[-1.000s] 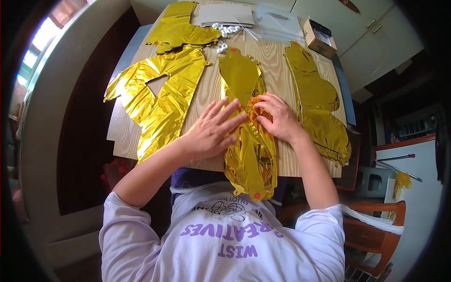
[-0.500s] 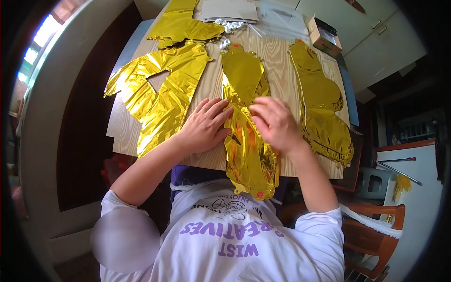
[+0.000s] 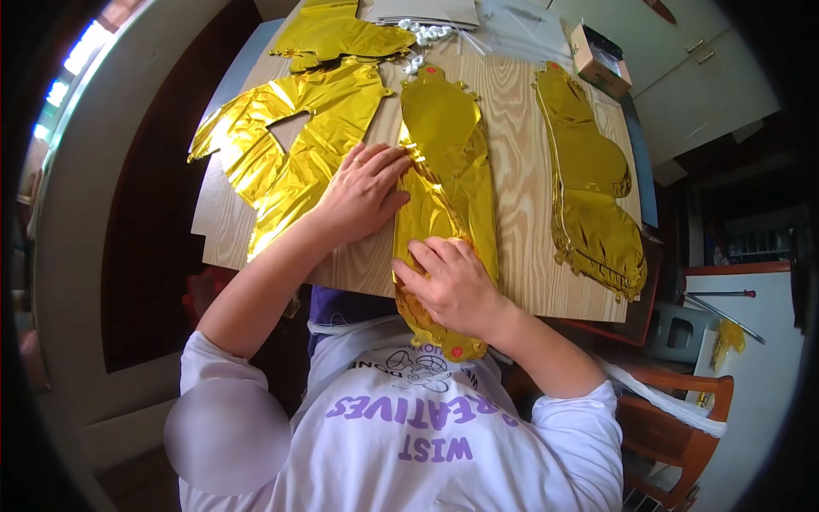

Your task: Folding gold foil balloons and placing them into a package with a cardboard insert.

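A long, flat gold foil balloon (image 3: pixel 441 115) lies in front of me, its near end hanging over the table edge toward my shirt. A crease runs slantwise across its middle, and each end carries a red dot. My left hand (image 3: pixel 367 189) rests by its left edge, fingers stretched out with the tips touching the foil. Lower on the same balloon, my right hand (image 3: pixel 450 286) lies palm down, fingers slightly bent and apart, pressing on the foil. The right palm hides part of the near section.
Another flattened gold balloon (image 3: pixel 337 119) spreads at the left, with more gold foil (image 3: pixel 341 38) behind it. A folded gold balloon (image 3: pixel 589 175) lies at the right. White small pieces (image 3: pixel 429 34), grey-white sheets (image 3: pixel 426 12), clear plastic (image 3: pixel 520 30) and a cardboard box (image 3: pixel 601 61) sit at the back.
My right hand has come down toward me and now lies on the foil. The balloon's near part looks flatter and has shifted slightly left. My left hand has moved a little farther from me.
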